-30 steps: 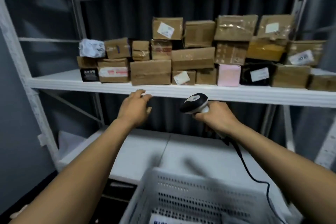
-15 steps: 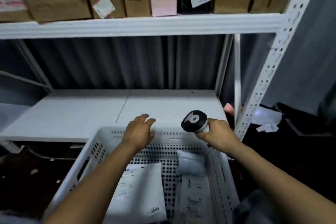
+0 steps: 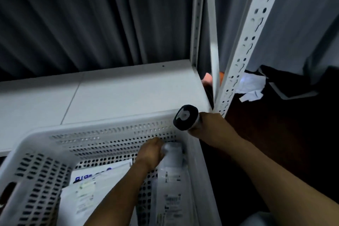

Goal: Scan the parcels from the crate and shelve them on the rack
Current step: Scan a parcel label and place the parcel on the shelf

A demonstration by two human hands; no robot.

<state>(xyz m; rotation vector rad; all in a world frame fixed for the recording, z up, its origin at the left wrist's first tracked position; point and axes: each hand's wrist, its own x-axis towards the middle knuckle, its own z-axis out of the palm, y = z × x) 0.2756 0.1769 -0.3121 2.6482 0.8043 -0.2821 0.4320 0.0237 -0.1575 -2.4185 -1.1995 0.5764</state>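
Lower centre: mailers (image 3: 82, 189) are seen lying in crate (image 3: 91, 130). Grey parcel (image 3: 173, 154), far right corner of crate, is touched by left hand (image 3: 149, 154); fingers blurred, grip cannot be told. Scanner (image 3: 185, 117) is gripped by right hand (image 3: 211, 126) above the rim. Rack shelf (image 3: 128, 88) is seen behind.

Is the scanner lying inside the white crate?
No, the right hand grips the scanner up by the far rim of the crate.

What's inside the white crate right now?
A flat white mailer at left, a long pale parcel along the right wall, and the left hand at its far end. The forearm and parcels cover whatever lies beneath them.
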